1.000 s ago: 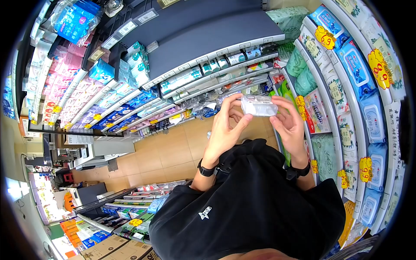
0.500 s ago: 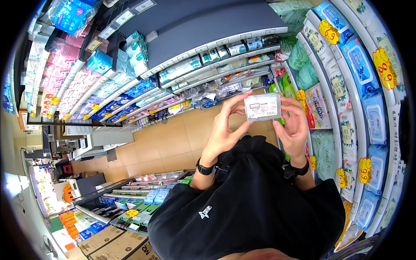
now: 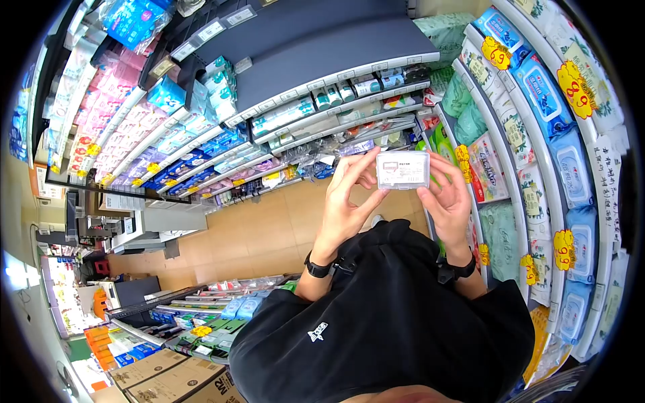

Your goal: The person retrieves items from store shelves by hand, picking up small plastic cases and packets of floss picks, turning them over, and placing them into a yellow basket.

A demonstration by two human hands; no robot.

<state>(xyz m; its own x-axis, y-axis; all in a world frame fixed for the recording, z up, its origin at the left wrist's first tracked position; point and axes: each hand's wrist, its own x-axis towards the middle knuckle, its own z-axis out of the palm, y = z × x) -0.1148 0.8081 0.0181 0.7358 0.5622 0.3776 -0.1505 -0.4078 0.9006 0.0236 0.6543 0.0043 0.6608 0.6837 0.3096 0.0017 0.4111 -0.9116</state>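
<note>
1. The left hand (image 3: 351,195) is bent like a letter C. Its fingertips and thumb pinch the left end of a small plastic box.
2. The right hand (image 3: 446,200) is curved too. Its fingers and thumb are at the right end of the same box, with a gap between thumb and palm.
3. The plastic box (image 3: 403,169) is up in the air between the two hands, in front of the chest. It is see-through and hard, a rectangle with rounded corners. Its flat white label has small dark print, too tiny to read.
4. A smooth black band (image 3: 317,267) goes around the left wrist, and a dark band (image 3: 461,271) goes around the right one.
5. The black shirt (image 3: 396,302) looks soft, with folds and a small white logo (image 3: 318,332).
6. Beyond the hands, the floor (image 3: 259,232) has shiny tan square tiles.
7. Ahead is a flat, dark gray shelf (image 3: 322,50) with a pale strip along its edge.
8. On the right are puffy, shiny blue wipes packs (image 3: 572,168) and a jagged yellow price tag (image 3: 564,250).
9. At the lower left sit brown cardboard boxes (image 3: 176,381) with straight edges.
</note>
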